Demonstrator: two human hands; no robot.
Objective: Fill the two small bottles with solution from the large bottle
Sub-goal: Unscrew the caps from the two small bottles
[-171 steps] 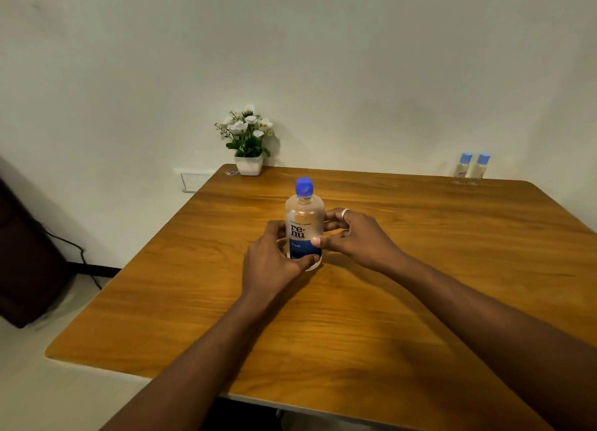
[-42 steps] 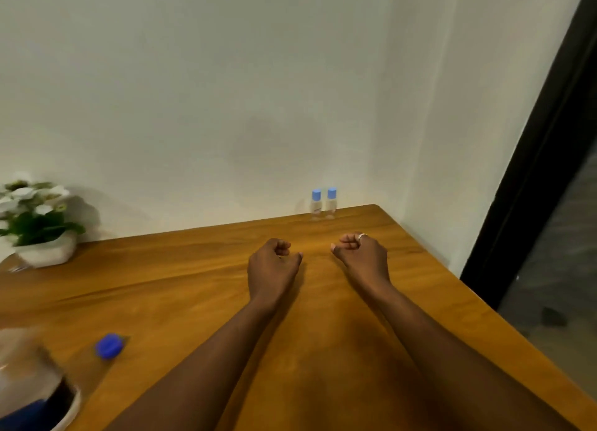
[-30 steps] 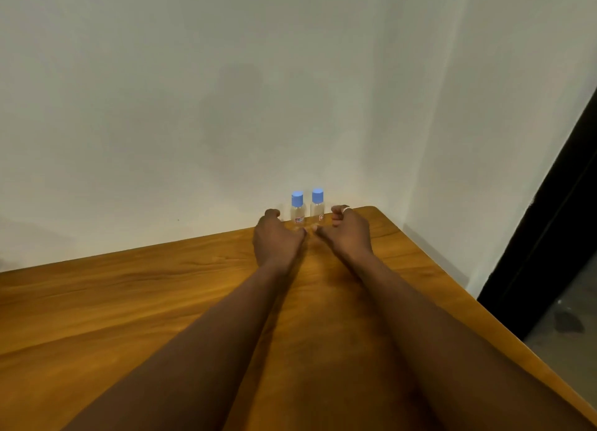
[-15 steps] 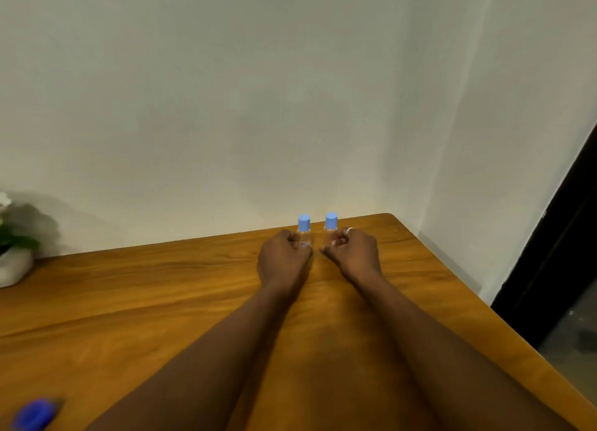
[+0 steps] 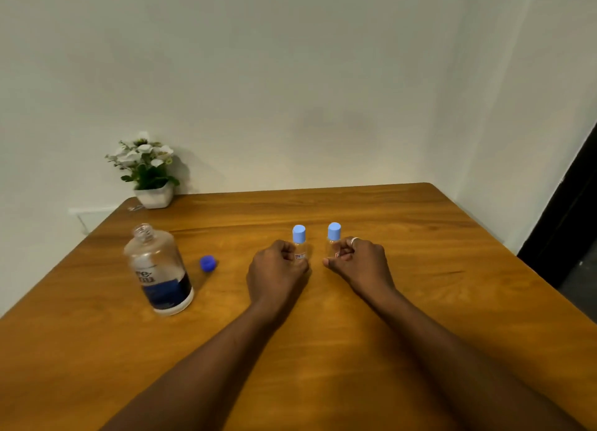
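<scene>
Two small clear bottles with light-blue caps stand upright near the table's middle. My left hand [image 5: 277, 267] is shut around the left small bottle [image 5: 300, 246]. The right small bottle [image 5: 333, 238] is gripped by my right hand [image 5: 358, 262], which wears a ring. The large clear bottle [image 5: 158, 269] with a dark-blue label stands uncapped at the left, apart from both hands. Its blue cap [image 5: 207, 263] lies on the table [image 5: 420, 269] between the large bottle and my left hand.
A white pot of white flowers [image 5: 147, 169] sits at the table's far left corner against the wall. The table's right edge runs beside a dark doorway [image 5: 568, 237]. A wall socket [image 5: 87, 216] shows below the far left edge.
Both hands closed on the small bottles at the far right corner and drew them toward the table's middle. The view swung left, bringing the large bottle and its cap back in.
</scene>
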